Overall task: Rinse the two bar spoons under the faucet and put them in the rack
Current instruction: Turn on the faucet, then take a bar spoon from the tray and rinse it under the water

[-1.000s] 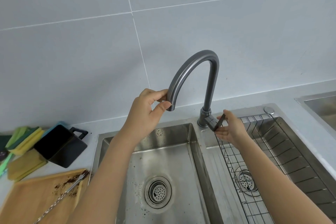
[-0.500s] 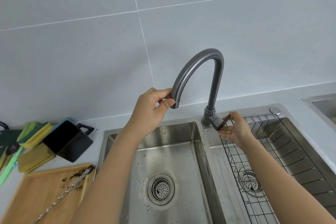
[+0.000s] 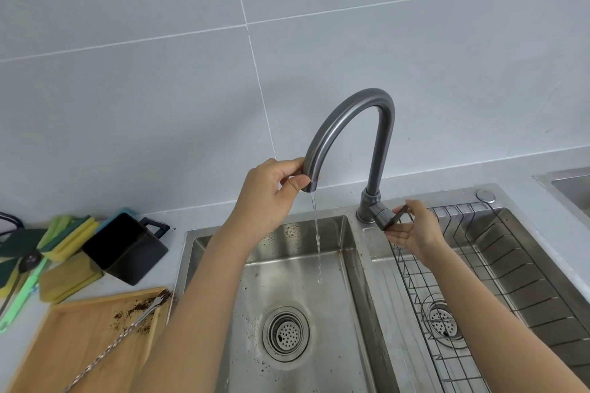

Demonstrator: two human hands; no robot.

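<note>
A grey gooseneck faucet (image 3: 378, 137) arches over the left sink basin (image 3: 319, 268). My left hand (image 3: 271, 191) pinches the spout's tip, and a thin stream of water falls from it into the basin. My right hand (image 3: 415, 230) holds the faucet's dark lever handle (image 3: 394, 218) at the base. One twisted bar spoon (image 3: 121, 335) lies on the wooden tray (image 3: 64, 344) at lower left, its forked end among brown grounds. A second spoon is not visible. The wire rack (image 3: 447, 357) sits in the right basin.
A black square cup (image 3: 127, 249) lies tipped over left of the sink, beside green and yellow sponges (image 3: 68, 233) and a green-handled brush (image 3: 22, 290). Another sink's edge (image 3: 568, 182) shows at far right. A tiled wall stands behind.
Water has started running from the spout. The view has shifted slightly; both hands stay on the faucet, left at the tip, right on the lever.
</note>
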